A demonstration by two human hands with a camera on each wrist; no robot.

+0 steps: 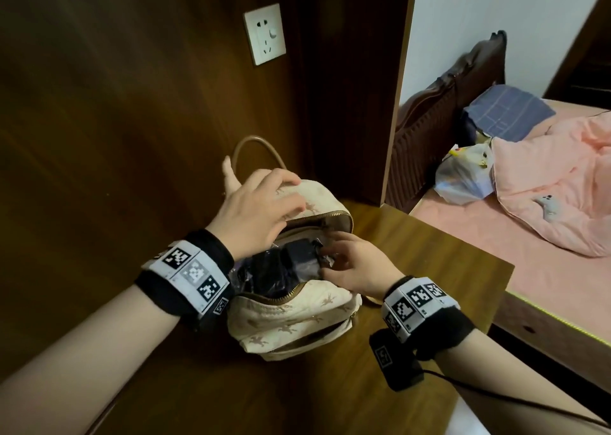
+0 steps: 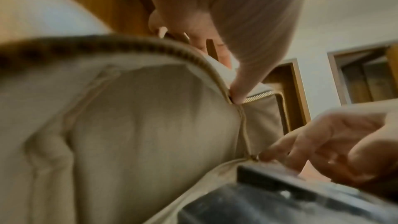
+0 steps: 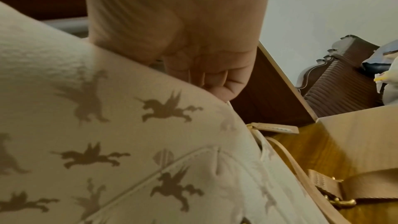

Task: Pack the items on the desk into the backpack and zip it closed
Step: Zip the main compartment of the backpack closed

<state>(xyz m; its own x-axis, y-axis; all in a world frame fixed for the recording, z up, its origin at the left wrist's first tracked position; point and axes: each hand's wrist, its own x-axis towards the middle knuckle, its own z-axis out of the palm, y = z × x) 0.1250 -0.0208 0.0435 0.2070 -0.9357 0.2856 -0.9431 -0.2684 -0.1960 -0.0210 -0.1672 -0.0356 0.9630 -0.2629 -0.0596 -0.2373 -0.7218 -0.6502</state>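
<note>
A cream backpack (image 1: 291, 315) with a winged-horse print stands on the wooden desk (image 1: 413, 246), its main zip open. My left hand (image 1: 281, 200) grips the back panel's top edge, and in the left wrist view its thumb (image 2: 243, 88) presses on the zip rim above the beige lining (image 2: 140, 125). A dark boxy item (image 1: 297, 256) in clear wrap sits in the opening. My right hand (image 1: 330, 256) pinches that item's right end between thumb and fingers. The right wrist view shows the printed front (image 3: 129, 142) and my curled right hand (image 3: 204, 65) behind it.
A tan carry handle (image 1: 254, 144) arches behind the bag, and a tan strap (image 3: 323, 181) lies on the desk to its right. Wood panelling with a wall socket (image 1: 264, 33) stands close behind. A bed with a pink quilt (image 1: 562, 186) and a plastic bag (image 1: 463, 173) adjoins the desk.
</note>
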